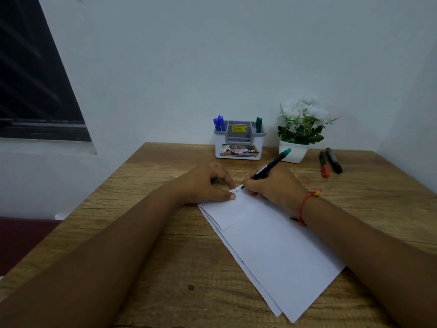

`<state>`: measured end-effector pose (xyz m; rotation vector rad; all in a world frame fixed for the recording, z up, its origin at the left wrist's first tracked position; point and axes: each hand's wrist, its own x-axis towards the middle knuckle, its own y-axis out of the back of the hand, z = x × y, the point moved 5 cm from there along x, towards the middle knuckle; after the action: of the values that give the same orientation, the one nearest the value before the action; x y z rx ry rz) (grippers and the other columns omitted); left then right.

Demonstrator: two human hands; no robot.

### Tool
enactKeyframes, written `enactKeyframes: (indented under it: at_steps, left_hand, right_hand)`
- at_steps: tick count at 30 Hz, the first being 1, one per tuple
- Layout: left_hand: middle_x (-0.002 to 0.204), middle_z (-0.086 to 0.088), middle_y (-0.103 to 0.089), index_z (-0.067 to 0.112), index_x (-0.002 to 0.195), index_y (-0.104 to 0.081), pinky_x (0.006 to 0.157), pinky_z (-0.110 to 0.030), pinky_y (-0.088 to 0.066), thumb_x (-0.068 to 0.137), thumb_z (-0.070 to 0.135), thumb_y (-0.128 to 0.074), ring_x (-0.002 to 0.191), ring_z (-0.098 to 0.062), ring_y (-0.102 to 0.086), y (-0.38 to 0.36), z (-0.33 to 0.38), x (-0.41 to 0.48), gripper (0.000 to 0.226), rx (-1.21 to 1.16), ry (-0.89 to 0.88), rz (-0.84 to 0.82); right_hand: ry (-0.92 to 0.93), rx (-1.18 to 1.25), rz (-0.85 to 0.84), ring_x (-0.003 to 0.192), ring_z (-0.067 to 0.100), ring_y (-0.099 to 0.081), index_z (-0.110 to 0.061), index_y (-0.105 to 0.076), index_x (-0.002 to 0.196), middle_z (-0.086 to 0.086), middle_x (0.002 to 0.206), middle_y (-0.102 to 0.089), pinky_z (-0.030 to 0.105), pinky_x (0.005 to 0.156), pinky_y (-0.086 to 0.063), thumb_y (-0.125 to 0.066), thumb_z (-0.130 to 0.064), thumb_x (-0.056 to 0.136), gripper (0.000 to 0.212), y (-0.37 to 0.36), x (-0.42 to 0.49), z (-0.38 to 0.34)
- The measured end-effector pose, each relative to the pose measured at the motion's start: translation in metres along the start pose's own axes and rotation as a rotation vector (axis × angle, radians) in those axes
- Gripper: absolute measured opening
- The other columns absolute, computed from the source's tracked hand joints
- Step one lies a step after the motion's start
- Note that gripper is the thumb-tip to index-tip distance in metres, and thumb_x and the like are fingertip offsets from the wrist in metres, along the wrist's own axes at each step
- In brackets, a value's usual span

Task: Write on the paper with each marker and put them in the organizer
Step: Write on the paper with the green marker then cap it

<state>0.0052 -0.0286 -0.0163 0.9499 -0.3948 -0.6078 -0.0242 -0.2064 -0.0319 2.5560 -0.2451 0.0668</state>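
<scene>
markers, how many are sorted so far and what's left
Done: two blue markers and a green marker stand in the organizer. In hand: the right hand writes with a green-ended marker on the paper, which the left hand steadies. Left: the red marker and black marker lying beside the plant pot.

White paper sheets (279, 247), stacked and angled on the wooden desk, faint green marks at the far corner. Green-ended black marker (268, 168) tilted, tip on that corner. Red marker (324, 165) and black marker (334, 160) lying far right. White-and-grey organizer (238, 147) (far centre) holding two blue markers (219, 123) left, green marker (259, 125) right.
</scene>
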Motion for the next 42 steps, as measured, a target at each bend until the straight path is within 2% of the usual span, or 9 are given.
enactKeyframes:
  at_steps: [6,14,18,22,26,30,36,40,42]
  left_hand:
    - [0.133,0.007,-0.052,0.031,0.111,-0.07,0.091,-0.02,-0.031,0.083,0.036,-0.074,0.115,-0.003,-0.043,0.0,0.0007,-0.0009,0.028,0.003,0.002,-0.002]
    - [0.134,0.007,-0.052,0.029,0.112,-0.071,0.092,-0.02,-0.031,0.084,0.034,-0.074,0.12,-0.006,-0.044,0.0012,0.0014,-0.0015,0.029,-0.001,-0.002,0.002]
    - [0.134,0.007,-0.053,0.029,0.112,-0.071,0.081,-0.006,-0.03,0.084,0.035,-0.074,0.117,-0.003,-0.044,0.0016,0.0014,-0.0004,0.029,0.013,-0.01,0.008]
    - [0.133,0.006,-0.053,0.03,0.112,-0.071,0.083,-0.01,-0.031,0.084,0.035,-0.074,0.115,-0.001,-0.042,0.0015,0.0003,-0.0004,0.029,0.009,-0.011,0.007]
    - [0.131,0.007,-0.053,0.029,0.111,-0.071,0.08,0.0,-0.026,0.083,0.034,-0.074,0.113,0.0,-0.043,0.0015,-0.0001,-0.0005,0.028,0.008,-0.023,0.018]
    - [0.128,0.008,-0.054,0.032,0.108,-0.071,0.083,-0.005,-0.03,0.082,0.036,-0.075,0.114,-0.003,-0.046,0.0006,-0.0016,0.0006,0.026,0.004,-0.022,0.018]
    - [0.127,0.009,-0.054,0.032,0.108,-0.071,0.095,-0.022,-0.036,0.082,0.036,-0.075,0.116,-0.005,-0.046,-0.0002,-0.0016,0.0005,0.026,-0.001,-0.016,0.007]
    - [0.13,0.007,-0.053,0.031,0.109,-0.071,0.088,-0.016,-0.034,0.083,0.035,-0.074,0.116,-0.005,-0.044,-0.0005,-0.0013,0.0007,0.027,-0.003,-0.013,0.008]
    - [0.13,0.007,-0.053,0.031,0.11,-0.071,0.089,-0.018,-0.033,0.083,0.035,-0.074,0.116,-0.004,-0.044,-0.0006,-0.0014,0.0004,0.027,-0.002,-0.013,0.01]
  right_hand:
    - [0.014,-0.014,-0.013,0.061,0.011,-0.064,-0.01,-0.075,0.082,0.006,0.073,-0.074,0.03,0.06,-0.055,-0.076,-0.02,0.077,0.011,0.0009,0.0004,-0.0017]
    - [-0.001,0.01,0.023,0.059,0.009,-0.065,-0.008,-0.074,0.086,0.005,0.073,-0.075,0.028,0.06,-0.054,-0.073,-0.021,0.077,0.016,0.0015,0.0026,0.002]
    - [-0.007,-0.012,0.016,0.056,0.006,-0.064,-0.01,-0.074,0.087,0.004,0.072,-0.074,0.023,0.055,-0.051,-0.074,-0.021,0.08,0.013,0.0009,0.0029,0.0013]
    - [-0.02,0.007,0.023,0.054,0.005,-0.063,-0.009,-0.073,0.086,0.003,0.068,-0.073,0.022,0.054,-0.05,-0.075,-0.02,0.079,0.014,0.0007,0.0037,0.0012]
    - [-0.028,0.007,0.023,0.054,0.008,-0.064,-0.006,-0.074,0.084,0.006,0.068,-0.074,0.026,0.059,-0.053,-0.074,-0.017,0.079,0.013,0.0006,0.0036,0.002]
    - [-0.035,0.023,0.018,0.053,0.007,-0.063,-0.004,-0.073,0.085,0.004,0.065,-0.073,0.025,0.057,-0.051,-0.072,-0.017,0.078,0.015,0.0006,0.0027,0.0015]
    - [-0.009,0.015,0.041,0.05,0.006,-0.06,0.002,-0.071,0.083,0.001,0.056,-0.068,0.023,0.057,-0.049,-0.072,-0.016,0.08,0.018,0.0032,-0.0007,-0.0002]
    - [-0.012,-0.005,0.046,0.052,0.007,-0.062,0.002,-0.071,0.084,0.002,0.058,-0.07,0.028,0.061,-0.054,-0.071,-0.016,0.077,0.019,0.0032,-0.0002,-0.0003]
    - [-0.008,-0.036,0.046,0.051,0.006,-0.06,-0.001,-0.071,0.077,0.001,0.056,-0.068,0.028,0.062,-0.051,-0.071,-0.017,0.076,0.017,0.0033,0.0,-0.0002]
